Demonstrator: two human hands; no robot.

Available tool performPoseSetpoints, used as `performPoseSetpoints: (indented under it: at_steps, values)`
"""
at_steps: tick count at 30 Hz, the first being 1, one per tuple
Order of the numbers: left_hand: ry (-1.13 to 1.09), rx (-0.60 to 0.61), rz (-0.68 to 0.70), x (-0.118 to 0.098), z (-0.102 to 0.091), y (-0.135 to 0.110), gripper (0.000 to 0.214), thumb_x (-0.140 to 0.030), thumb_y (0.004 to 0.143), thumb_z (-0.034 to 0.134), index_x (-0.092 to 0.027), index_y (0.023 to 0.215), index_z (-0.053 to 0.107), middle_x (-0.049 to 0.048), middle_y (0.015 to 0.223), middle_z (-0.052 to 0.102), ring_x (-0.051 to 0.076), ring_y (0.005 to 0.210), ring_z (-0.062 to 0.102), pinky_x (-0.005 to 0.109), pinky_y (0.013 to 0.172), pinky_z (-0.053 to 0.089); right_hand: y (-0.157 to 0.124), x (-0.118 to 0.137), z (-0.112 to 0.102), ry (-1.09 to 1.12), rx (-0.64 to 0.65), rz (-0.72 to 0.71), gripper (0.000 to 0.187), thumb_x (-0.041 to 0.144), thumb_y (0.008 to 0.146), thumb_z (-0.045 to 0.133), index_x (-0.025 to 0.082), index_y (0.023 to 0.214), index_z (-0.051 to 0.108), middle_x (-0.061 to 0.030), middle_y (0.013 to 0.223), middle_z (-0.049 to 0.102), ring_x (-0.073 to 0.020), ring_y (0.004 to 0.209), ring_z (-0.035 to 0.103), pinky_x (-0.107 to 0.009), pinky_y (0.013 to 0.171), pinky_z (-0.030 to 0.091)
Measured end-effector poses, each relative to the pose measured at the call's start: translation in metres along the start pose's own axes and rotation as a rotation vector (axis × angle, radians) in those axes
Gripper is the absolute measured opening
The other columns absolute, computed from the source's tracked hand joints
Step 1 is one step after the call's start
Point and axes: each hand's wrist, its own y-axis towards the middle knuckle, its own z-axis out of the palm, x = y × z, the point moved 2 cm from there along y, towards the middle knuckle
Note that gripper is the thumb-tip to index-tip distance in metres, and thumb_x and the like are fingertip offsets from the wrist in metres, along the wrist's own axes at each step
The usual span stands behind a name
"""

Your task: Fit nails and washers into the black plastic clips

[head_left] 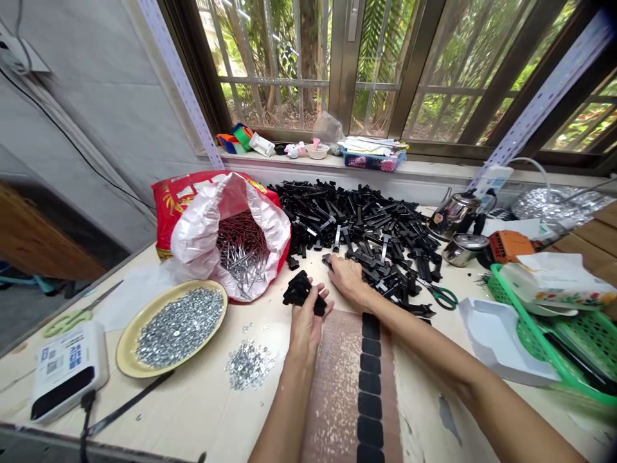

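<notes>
My left hand (308, 315) is closed around a small bunch of black T-shaped plastic pieces (297, 289), held above the near side of the pile. To its right, my right hand (347, 278) reaches to the pile's front edge, its fingertips pinching one black plastic piece (326, 260). Beyond both hands spreads a large heap of similar black pieces (366, 225). Under my forearms lies a worn brown board (335, 386) with a column of black rounded squares (370, 405) along its right side.
On the left are a red-and-white sack (166, 212) of long screws or nails, a yellow plate (126, 363) of small metal washers or nuts, and loose washers (249, 365). Green-handled scissors (444, 297), a white tray (501, 334), a green basket (506, 292) and metal pots (465, 247) stand right.
</notes>
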Motion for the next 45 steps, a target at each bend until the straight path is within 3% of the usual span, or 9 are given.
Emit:
performPoseSetpoints:
  at_steps: [4, 7, 11, 16, 21, 26, 32, 38, 45]
  values:
    - [-0.031, -0.027, 0.07, 0.001, 0.002, 0.001, 0.039, -0.021, 0.066, 0.078, -0.019, 0.1, 0.059, -0.0004, 0.074, 0.062, 0.01, 0.062, 0.059, 0.028, 0.063, 0.051, -0.021, 0.007, -0.007, 0.208, -0.09, -0.073, 0.034, 0.028, 0.087, 0.051, 0.018, 0.12, 0.049, -0.0057, 0.1, 0.065, -0.0182, 0.084, 0.062, -0.027, 0.071, 0.043]
    - [-0.084, 0.055, 0.047, 0.003, 0.007, 0.001, 0.039, -0.027, 0.061, 0.081, -0.016, 0.092, 0.06, 0.0006, 0.073, 0.063, 0.012, 0.064, 0.06, 0.028, 0.064, 0.051, -0.031, 0.012, -0.015, 0.437, 0.076, -0.365, 0.022, 0.028, 0.089, 0.049, 0.018, 0.105, 0.061, -0.0022, 0.088, 0.066, -0.0135, 0.076, 0.061, -0.023, 0.068, 0.044]
    - [-0.053, -0.024, -0.004, 0.002, 0.008, 0.0, 0.037, -0.017, 0.055, 0.082, -0.016, 0.085, 0.059, -0.0022, 0.067, 0.061, 0.011, 0.061, 0.058, 0.032, 0.068, 0.052, 0.007, -0.005, -0.018, 0.296, 0.048, -0.442, 0.027, 0.014, 0.09, 0.043, 0.019, 0.103, 0.065, -0.0038, 0.095, 0.062, -0.0115, 0.077, 0.058, -0.022, 0.068, 0.043]
    - [0.094, 0.007, 0.313, -0.006, 0.007, -0.002, 0.031, -0.015, 0.053, 0.079, -0.017, 0.079, 0.064, -0.0004, 0.082, 0.066, 0.013, 0.078, 0.062, 0.029, 0.08, 0.048, 0.074, -0.035, -0.007, 0.042, -0.104, -0.394, 0.025, 0.0, 0.084, 0.046, 0.015, 0.079, 0.065, -0.0064, 0.103, 0.057, -0.0124, 0.092, 0.05, -0.022, 0.073, 0.039]
    - [0.276, -0.037, 0.473, -0.01, 0.006, -0.009, 0.03, -0.017, 0.061, 0.075, -0.018, 0.09, 0.069, 0.0047, 0.098, 0.07, 0.018, 0.096, 0.063, 0.031, 0.092, 0.042, 0.074, -0.034, -0.021, 0.109, -0.104, -0.487, 0.017, 0.006, 0.083, 0.053, 0.019, 0.08, 0.063, -0.0037, 0.097, 0.06, -0.0145, 0.096, 0.05, -0.023, 0.081, 0.04]
    - [0.33, -0.11, 0.488, -0.011, 0.009, -0.019, 0.034, -0.017, 0.06, 0.076, -0.015, 0.093, 0.069, 0.0078, 0.095, 0.072, 0.022, 0.092, 0.065, 0.033, 0.085, 0.047, 0.016, 0.0, -0.044, 0.327, -0.111, -0.53, 0.019, 0.031, 0.088, 0.055, 0.018, 0.101, 0.06, -0.0057, 0.095, 0.061, -0.0163, 0.081, 0.056, -0.029, 0.073, 0.047]
    - [0.256, -0.164, 0.493, -0.026, -0.012, -0.037, 0.033, -0.019, 0.061, 0.077, -0.017, 0.093, 0.07, 0.0052, 0.091, 0.072, 0.019, 0.088, 0.065, 0.028, 0.079, 0.047, -0.018, 0.053, -0.049, 0.775, 0.444, -0.653, 0.039, 0.045, 0.094, 0.04, 0.015, 0.096, 0.065, -0.0032, 0.082, 0.066, -0.0147, 0.077, 0.062, -0.026, 0.067, 0.048]
    - [0.113, -0.271, 0.389, -0.042, -0.067, -0.064, 0.031, -0.027, 0.057, 0.082, -0.014, 0.083, 0.071, 0.0041, 0.079, 0.071, 0.014, 0.076, 0.065, 0.024, 0.072, 0.047, 0.02, 0.134, 0.005, 0.174, 0.065, -0.922, 0.024, 0.021, 0.093, 0.045, 0.016, 0.103, 0.067, -0.0081, 0.1, 0.064, -0.0177, 0.093, 0.059, -0.029, 0.08, 0.042]
    - [0.066, -0.246, 0.4, -0.045, -0.09, -0.08, 0.035, -0.03, 0.055, 0.082, -0.013, 0.084, 0.072, 0.0063, 0.083, 0.072, 0.016, 0.074, 0.067, 0.029, 0.077, 0.05, 0.032, 0.18, 0.057, -0.021, 0.066, -1.027, 0.015, 0.01, 0.088, 0.05, 0.013, 0.085, 0.064, -0.0082, 0.089, 0.064, -0.0169, 0.087, 0.058, -0.028, 0.078, 0.041]
